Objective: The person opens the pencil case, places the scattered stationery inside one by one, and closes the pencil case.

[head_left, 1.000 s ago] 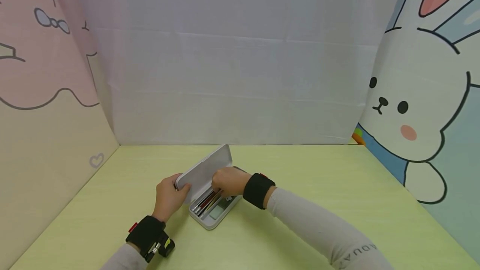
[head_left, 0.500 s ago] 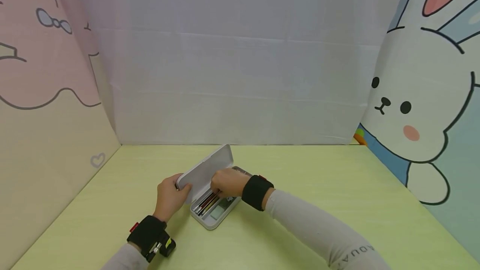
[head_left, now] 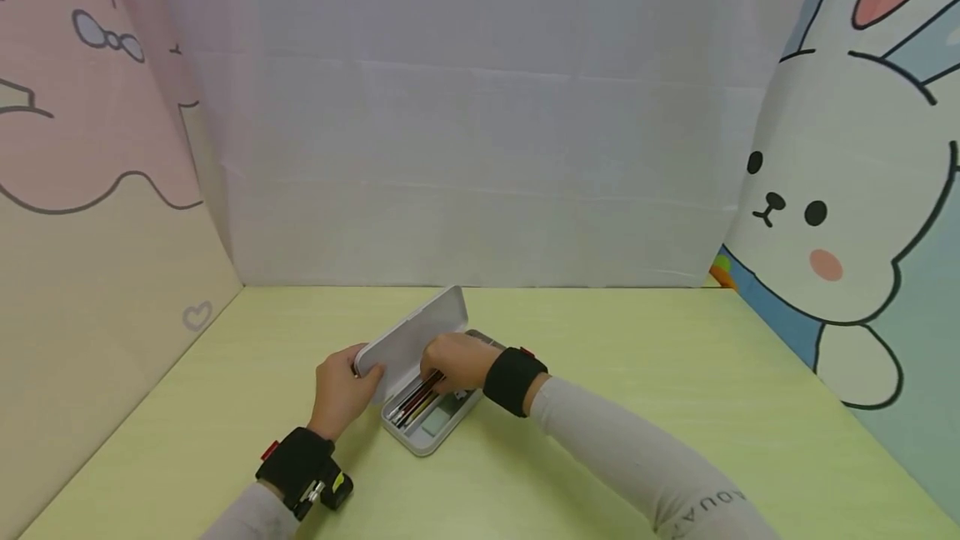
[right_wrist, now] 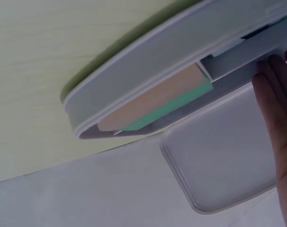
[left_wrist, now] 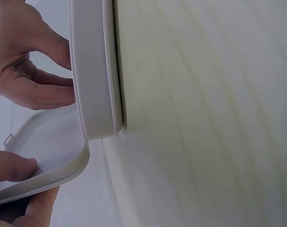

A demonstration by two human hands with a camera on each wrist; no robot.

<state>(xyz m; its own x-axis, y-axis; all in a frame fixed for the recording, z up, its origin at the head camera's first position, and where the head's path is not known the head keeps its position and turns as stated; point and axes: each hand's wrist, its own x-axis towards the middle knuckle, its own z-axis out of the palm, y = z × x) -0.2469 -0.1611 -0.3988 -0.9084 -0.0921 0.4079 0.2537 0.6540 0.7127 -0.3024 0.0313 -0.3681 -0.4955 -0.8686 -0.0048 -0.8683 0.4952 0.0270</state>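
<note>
A light grey pencil case (head_left: 424, 445) stands on the table with its lid (head_left: 416, 338) raised. My left hand (head_left: 341, 390) holds the lid's near end, thumb on the inner face and fingers behind. My right hand (head_left: 459, 362) reaches into the case from the right, fingers bent down. It appears to pinch a slim dark pen (head_left: 433, 382), whose end tips up beside the fingers. Several thin pens (head_left: 408, 408) lie in the long compartment. In the left wrist view the right fingertips are hidden behind the case wall (left_wrist: 93, 71).
A pale green block (head_left: 435, 422) sits in the side compartment. An orange and green pad (right_wrist: 162, 104) fills the other end of the case. Around it spreads the yellow-green table (head_left: 600, 340), with a white sheet (head_left: 480, 148) behind and printed panels (head_left: 817, 273) at the sides.
The slim dark pen's end has risen slightly by my right fingers. My left hand and the lid keep their place; the view shifts a little.
</note>
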